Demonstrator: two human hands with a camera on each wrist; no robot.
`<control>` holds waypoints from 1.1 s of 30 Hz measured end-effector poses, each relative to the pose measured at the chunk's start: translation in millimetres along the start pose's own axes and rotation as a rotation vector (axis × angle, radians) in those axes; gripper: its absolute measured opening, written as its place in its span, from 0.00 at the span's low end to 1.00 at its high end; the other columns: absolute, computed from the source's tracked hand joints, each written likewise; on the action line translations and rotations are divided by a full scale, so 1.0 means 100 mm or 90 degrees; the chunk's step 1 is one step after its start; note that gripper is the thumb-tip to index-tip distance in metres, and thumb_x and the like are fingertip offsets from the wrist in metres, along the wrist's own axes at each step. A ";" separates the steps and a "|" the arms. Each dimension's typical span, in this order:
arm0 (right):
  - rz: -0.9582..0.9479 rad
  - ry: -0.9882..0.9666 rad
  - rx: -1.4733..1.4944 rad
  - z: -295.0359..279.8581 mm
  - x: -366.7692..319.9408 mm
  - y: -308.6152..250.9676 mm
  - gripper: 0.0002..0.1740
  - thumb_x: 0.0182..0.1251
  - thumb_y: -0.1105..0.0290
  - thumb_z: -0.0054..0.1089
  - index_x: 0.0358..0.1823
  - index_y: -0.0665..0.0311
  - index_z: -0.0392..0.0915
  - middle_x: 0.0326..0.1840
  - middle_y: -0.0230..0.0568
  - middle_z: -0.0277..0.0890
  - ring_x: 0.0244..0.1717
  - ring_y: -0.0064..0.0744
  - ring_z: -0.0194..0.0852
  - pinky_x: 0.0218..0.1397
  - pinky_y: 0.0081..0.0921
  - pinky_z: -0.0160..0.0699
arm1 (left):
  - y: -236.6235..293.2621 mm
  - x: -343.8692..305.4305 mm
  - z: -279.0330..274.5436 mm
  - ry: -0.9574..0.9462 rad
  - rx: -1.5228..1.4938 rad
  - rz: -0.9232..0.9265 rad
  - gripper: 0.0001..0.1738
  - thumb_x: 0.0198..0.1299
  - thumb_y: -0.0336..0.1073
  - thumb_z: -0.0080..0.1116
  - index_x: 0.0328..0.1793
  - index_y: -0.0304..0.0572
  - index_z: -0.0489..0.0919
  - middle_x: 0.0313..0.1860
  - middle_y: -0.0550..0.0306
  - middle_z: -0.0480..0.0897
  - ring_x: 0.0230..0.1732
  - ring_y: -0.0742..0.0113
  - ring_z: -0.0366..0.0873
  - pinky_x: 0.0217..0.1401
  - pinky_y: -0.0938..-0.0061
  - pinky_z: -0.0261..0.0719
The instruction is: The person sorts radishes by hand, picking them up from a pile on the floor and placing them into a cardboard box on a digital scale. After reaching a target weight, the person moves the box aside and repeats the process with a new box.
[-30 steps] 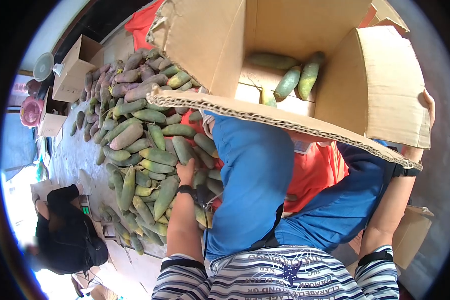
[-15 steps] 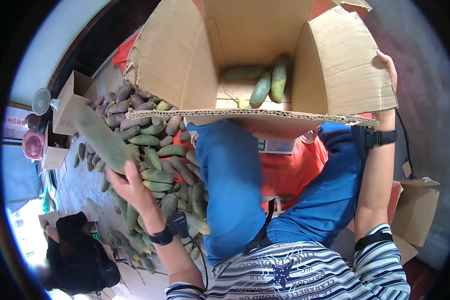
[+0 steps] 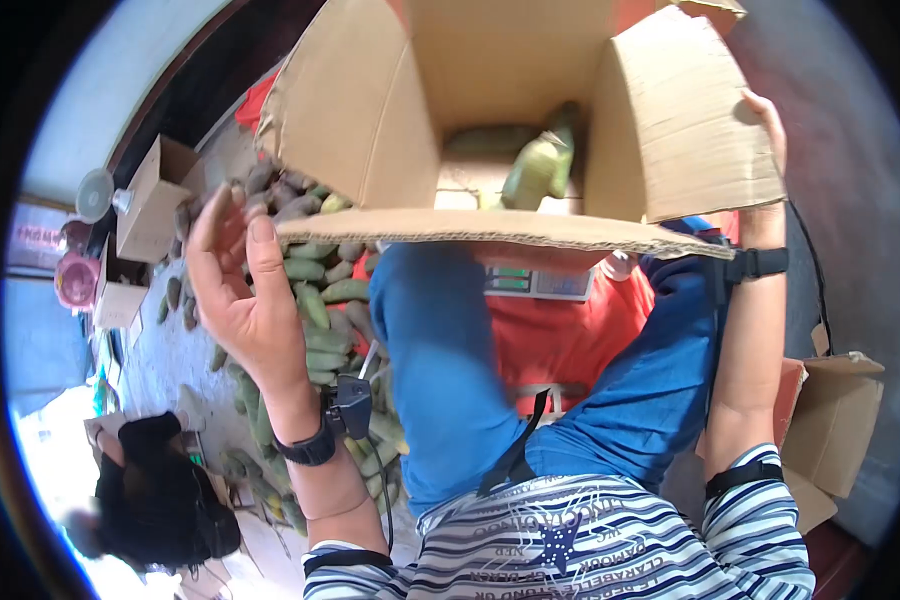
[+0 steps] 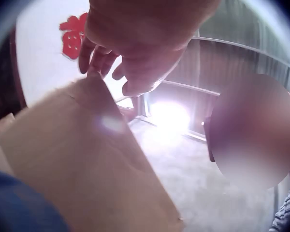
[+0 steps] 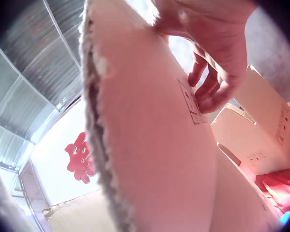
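Over the big cardboard box (image 3: pixel 510 229), the right hand (image 3: pixel 768 125) grips the edge of a side flap, its fingers bent against the printed face in the right wrist view (image 5: pixel 212 53). Inside lie several green gourd-like vegetables; one, blurred, is at the middle (image 3: pixel 533 175). The left hand (image 3: pixel 252 300) holds nothing, its palm turned up and fingers loosely bent, left of the box's front flap. In the left wrist view, its fingers (image 4: pixel 104 60) are beside a cardboard edge (image 4: pixel 87 145). A heap of similar vegetables (image 3: pixel 345 291) lies below and behind that hand.
A scale (image 3: pixel 540 283) stands on red cloth (image 3: pixel 540 340) between the knees. Smaller boxes stand at the far left (image 3: pixel 150 215) and lower right (image 3: pixel 835 430). A person in black (image 3: pixel 165 490) is at the lower left, near a pink fan (image 3: pixel 75 280).
The left hand picked a vegetable from the heap, raised it and now is without it; another blurred vegetable shows in the box. The box has shifted left in view, the right hand still on its flap.
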State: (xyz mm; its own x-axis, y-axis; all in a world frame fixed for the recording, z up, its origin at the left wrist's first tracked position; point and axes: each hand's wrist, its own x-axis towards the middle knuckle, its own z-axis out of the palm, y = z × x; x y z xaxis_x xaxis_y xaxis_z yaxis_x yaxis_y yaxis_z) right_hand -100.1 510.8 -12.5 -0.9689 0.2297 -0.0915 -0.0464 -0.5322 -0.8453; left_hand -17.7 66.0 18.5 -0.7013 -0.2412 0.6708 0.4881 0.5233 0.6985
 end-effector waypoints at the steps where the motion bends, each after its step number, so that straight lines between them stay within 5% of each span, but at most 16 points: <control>1: 0.006 0.009 0.015 0.03 0.00 0.03 0.17 0.63 0.60 0.54 0.46 0.65 0.79 0.42 0.39 0.81 0.41 0.29 0.77 0.48 0.27 0.75 | -0.18 -0.09 -0.18 -0.010 0.045 -0.054 0.20 0.65 0.33 0.58 0.62 0.38 0.73 0.52 0.53 0.78 0.49 0.69 0.77 0.54 0.75 0.74; 4: -0.028 0.097 -0.048 0.14 -0.10 0.01 0.19 0.62 0.59 0.56 0.46 0.67 0.79 0.42 0.41 0.81 0.40 0.30 0.79 0.48 0.27 0.77 | -0.72 -0.50 -0.73 -0.025 0.210 -0.193 0.17 0.65 0.34 0.57 0.57 0.34 0.75 0.49 0.52 0.79 0.46 0.69 0.77 0.50 0.75 0.76; 6: -0.021 0.024 -0.063 0.05 -0.11 0.01 0.18 0.63 0.60 0.55 0.47 0.67 0.79 0.42 0.40 0.82 0.42 0.31 0.80 0.49 0.28 0.78 | -1.12 -0.84 -1.13 -0.082 0.348 -0.248 0.18 0.64 0.37 0.58 0.55 0.32 0.75 0.47 0.49 0.80 0.44 0.65 0.78 0.48 0.72 0.76; 10: 0.005 0.004 -0.052 0.05 -0.12 -0.01 0.19 0.64 0.60 0.54 0.49 0.66 0.78 0.45 0.40 0.81 0.43 0.31 0.79 0.50 0.28 0.78 | -1.90 -1.79 -1.89 -0.235 0.560 -0.294 0.18 0.56 0.39 0.61 0.49 0.33 0.78 0.41 0.41 0.81 0.43 0.48 0.79 0.49 0.65 0.76; 12: -0.006 0.024 -0.065 0.12 -0.15 0.00 0.19 0.64 0.59 0.54 0.49 0.66 0.78 0.46 0.40 0.81 0.44 0.31 0.79 0.50 0.28 0.77 | -1.95 -2.14 -2.02 -0.338 0.585 -0.470 0.19 0.53 0.40 0.63 0.46 0.33 0.78 0.40 0.39 0.81 0.46 0.42 0.78 0.51 0.61 0.76; 17: -0.038 0.155 -0.103 0.33 -0.26 0.03 0.21 0.66 0.57 0.52 0.52 0.65 0.77 0.49 0.39 0.79 0.48 0.30 0.77 0.53 0.28 0.76 | -2.14 -2.76 -2.11 -0.515 0.727 -0.648 0.32 0.51 0.42 0.66 0.61 0.38 0.70 0.61 0.40 0.73 0.60 0.44 0.72 0.55 0.55 0.75; 23: -0.085 0.205 -0.140 0.34 -0.24 0.04 0.21 0.66 0.58 0.51 0.53 0.65 0.76 0.52 0.41 0.78 0.50 0.32 0.77 0.55 0.31 0.76 | -2.41 -2.94 -2.02 -0.560 0.736 -0.608 0.47 0.49 0.42 0.70 0.73 0.44 0.58 0.69 0.49 0.65 0.69 0.50 0.63 0.63 0.51 0.68; 28: -0.207 0.193 -0.222 0.29 -0.25 0.10 0.22 0.66 0.58 0.50 0.54 0.65 0.76 0.53 0.42 0.78 0.52 0.33 0.76 0.57 0.31 0.75 | -2.65 -2.98 -1.88 -0.611 0.743 -0.612 0.50 0.46 0.43 0.72 0.74 0.43 0.56 0.70 0.50 0.65 0.68 0.50 0.64 0.63 0.51 0.68; 31: -0.122 0.232 -0.151 0.32 -0.25 0.06 0.21 0.66 0.58 0.50 0.53 0.65 0.76 0.52 0.41 0.78 0.51 0.33 0.77 0.55 0.30 0.76 | -2.67 -2.94 -1.74 -0.627 0.777 -0.635 0.50 0.44 0.43 0.74 0.72 0.43 0.57 0.67 0.50 0.66 0.66 0.49 0.66 0.62 0.52 0.69; 33: -0.053 0.148 -0.139 0.20 -0.22 0.01 0.20 0.66 0.59 0.51 0.51 0.65 0.77 0.50 0.40 0.79 0.48 0.32 0.78 0.54 0.29 0.76 | -2.65 -2.92 -1.70 -0.632 0.809 -0.627 0.47 0.41 0.42 0.75 0.67 0.43 0.62 0.62 0.50 0.70 0.61 0.49 0.69 0.58 0.54 0.72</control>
State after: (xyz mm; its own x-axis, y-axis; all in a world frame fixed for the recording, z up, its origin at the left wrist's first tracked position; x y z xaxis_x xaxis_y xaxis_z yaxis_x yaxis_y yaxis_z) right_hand -83.5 488.4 -0.8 -0.8816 0.4580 -0.1139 -0.0452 -0.3221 -0.9456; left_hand 146.2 -141.0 -320.1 -0.6847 -0.5387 -0.4909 -0.5168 0.8338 -0.1940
